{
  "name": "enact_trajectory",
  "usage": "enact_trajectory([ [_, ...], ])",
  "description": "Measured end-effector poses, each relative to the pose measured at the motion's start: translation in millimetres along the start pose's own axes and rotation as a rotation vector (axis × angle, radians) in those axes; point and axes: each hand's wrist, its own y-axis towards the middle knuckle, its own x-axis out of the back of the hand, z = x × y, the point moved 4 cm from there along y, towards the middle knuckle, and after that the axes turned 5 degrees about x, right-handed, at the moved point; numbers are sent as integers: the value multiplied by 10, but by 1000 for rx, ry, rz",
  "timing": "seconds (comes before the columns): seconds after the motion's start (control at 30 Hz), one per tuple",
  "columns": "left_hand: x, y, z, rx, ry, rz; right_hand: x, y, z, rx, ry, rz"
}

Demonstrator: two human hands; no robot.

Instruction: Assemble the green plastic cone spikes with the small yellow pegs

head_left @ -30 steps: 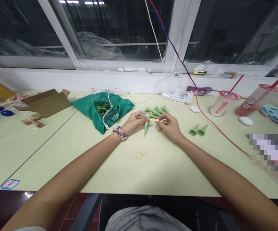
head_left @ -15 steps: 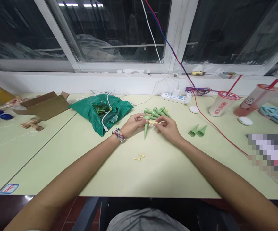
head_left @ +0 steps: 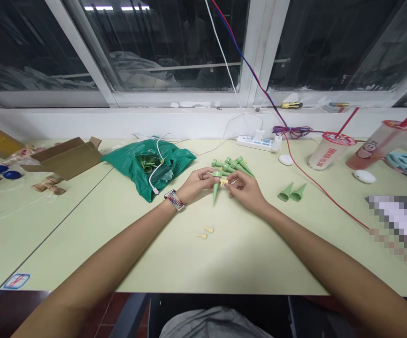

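My left hand [head_left: 196,184] is closed on a green plastic spike [head_left: 215,191], its wide collar up and its point down. Between the fingertips of my right hand [head_left: 246,188] is a small yellow plastic piece [head_left: 223,182], held against or right beside the spike's collar; whether they touch I cannot tell. Behind my hands lies a cluster of green spikes [head_left: 229,164], some with yellow bits on them. Two hollow green cones [head_left: 292,193] stand to the right of my right hand. Nearer to me, two small yellow pieces [head_left: 205,233] lie on the table.
A torn green bag [head_left: 126,159] holding more green parts lies left of my hands. Further left are a cardboard box [head_left: 67,157] and wooden toys [head_left: 48,184]. At the right stand two drink cups [head_left: 330,152]. A power strip [head_left: 257,143] and a red cable [head_left: 325,190] run along the table.
The yellow piece in my right fingers has turned slightly, so a short side stem now shows pointing down. Both hands stay together at the spike. The whole view has shifted slightly.
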Motion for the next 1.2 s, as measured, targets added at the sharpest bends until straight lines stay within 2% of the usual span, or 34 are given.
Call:
enact_trajectory([
  [0.3, 13, 16, 3, 5, -38, 6, -18, 12, -45, -11, 90, 24],
  [0.6, -8, 17, -20, 4, -58, 28, 14, -31, 108, 327, -222, -50],
  [0.87, -15, 11, -22, 25, -60, 54, -9, -83, 200, 509, -319, -54],
  [1.03, -37, -7, -58, 23, -58, 74, -16, -97, 214, 527, -369, -38],
  [1.2, -11, 3, -36, 22, -83, 78, -15, -82, 168, 468, -360, -35],
])
